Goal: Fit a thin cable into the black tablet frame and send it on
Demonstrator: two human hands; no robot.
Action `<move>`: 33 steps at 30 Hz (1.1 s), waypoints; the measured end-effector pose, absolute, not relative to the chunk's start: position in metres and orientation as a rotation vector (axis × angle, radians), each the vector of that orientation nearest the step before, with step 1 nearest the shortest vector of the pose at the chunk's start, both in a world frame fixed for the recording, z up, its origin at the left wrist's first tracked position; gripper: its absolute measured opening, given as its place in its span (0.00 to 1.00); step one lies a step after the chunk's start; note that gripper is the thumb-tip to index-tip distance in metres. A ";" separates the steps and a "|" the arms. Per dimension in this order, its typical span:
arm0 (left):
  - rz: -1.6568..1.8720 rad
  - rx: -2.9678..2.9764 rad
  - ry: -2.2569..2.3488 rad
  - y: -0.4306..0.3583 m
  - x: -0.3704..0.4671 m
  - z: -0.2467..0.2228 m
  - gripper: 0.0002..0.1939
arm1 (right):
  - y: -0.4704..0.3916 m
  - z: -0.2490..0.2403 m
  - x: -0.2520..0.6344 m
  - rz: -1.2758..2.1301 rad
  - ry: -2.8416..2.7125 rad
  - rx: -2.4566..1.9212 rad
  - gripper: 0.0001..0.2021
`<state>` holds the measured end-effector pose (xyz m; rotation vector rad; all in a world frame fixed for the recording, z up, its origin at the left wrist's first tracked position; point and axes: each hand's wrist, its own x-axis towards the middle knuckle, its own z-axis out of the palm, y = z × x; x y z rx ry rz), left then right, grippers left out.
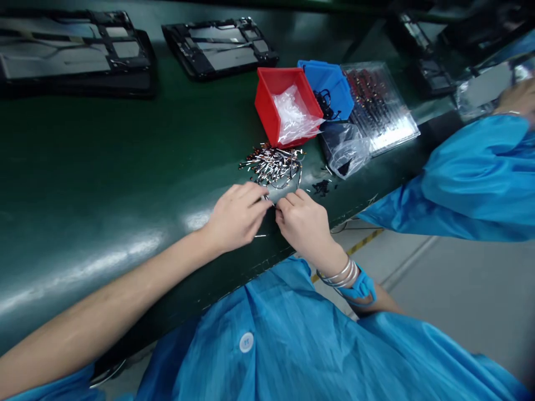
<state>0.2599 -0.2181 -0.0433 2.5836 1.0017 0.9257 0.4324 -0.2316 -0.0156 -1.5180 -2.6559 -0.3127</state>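
My left hand [240, 217] and my right hand [304, 225] are close together over the green bench, near its front edge. Both are closed, fingertips pinched around a small thin wire-like part [270, 200] in the gap between them; its details are too small to make out. Just beyond the fingers lies a loose pile of small silver, black and orange-tipped parts [271, 162], some with thin leads. A thin white strip [260, 236] rests on the bench beside my left hand. Silver bangles and a blue wristband [359, 287] circle my right wrist.
Behind the pile stand a red bin [267, 106] with clear plastic bags and a blue bin [345, 92] with black cables. A clear tray [397, 131] of parts, a plastic bag [351, 147] and tiny black pieces [321, 187] lie rightward. Opened devices [221, 47] line the back. A co-worker's blue sleeve [472, 172] is right.
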 end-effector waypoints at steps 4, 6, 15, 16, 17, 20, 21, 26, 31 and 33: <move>0.650 2.944 0.898 -0.223 0.265 -0.048 0.13 | -0.232 -0.019 0.432 -0.324 -2.618 -1.512 0.08; 0.608 2.971 0.899 -0.226 0.266 -0.049 0.13 | -0.231 -0.017 0.436 -0.312 -2.596 -1.522 0.08; 1.009 1.733 1.029 -0.216 0.256 -0.027 0.11 | -0.217 0.030 0.466 -0.167 -2.341 -1.165 0.07; 0.986 1.481 0.986 -0.211 0.253 -0.022 0.13 | -0.214 0.034 0.465 -0.158 -2.354 -1.068 0.07; 0.922 1.273 0.915 -0.207 0.250 -0.018 0.16 | -0.211 0.037 0.462 -0.166 -2.372 -0.979 0.07; 0.693 0.968 0.697 -0.198 0.243 -0.005 0.24 | -0.200 0.039 0.448 -0.286 -2.418 -0.774 0.08; 0.662 0.949 0.669 -0.197 0.241 -0.002 0.24 | -0.196 0.038 0.443 -0.331 -2.418 -0.726 0.09; 0.772 1.021 0.747 -0.201 0.241 0.006 0.19 | -0.187 0.034 0.421 -0.288 -2.318 -0.695 0.07; 0.966 1.209 0.908 -0.204 0.239 0.013 0.11 | -0.189 0.033 0.406 -0.119 -2.223 -0.750 0.05; 0.978 1.268 0.940 -0.205 0.239 0.015 0.11 | -0.186 0.033 0.404 -0.155 -2.203 -0.740 0.06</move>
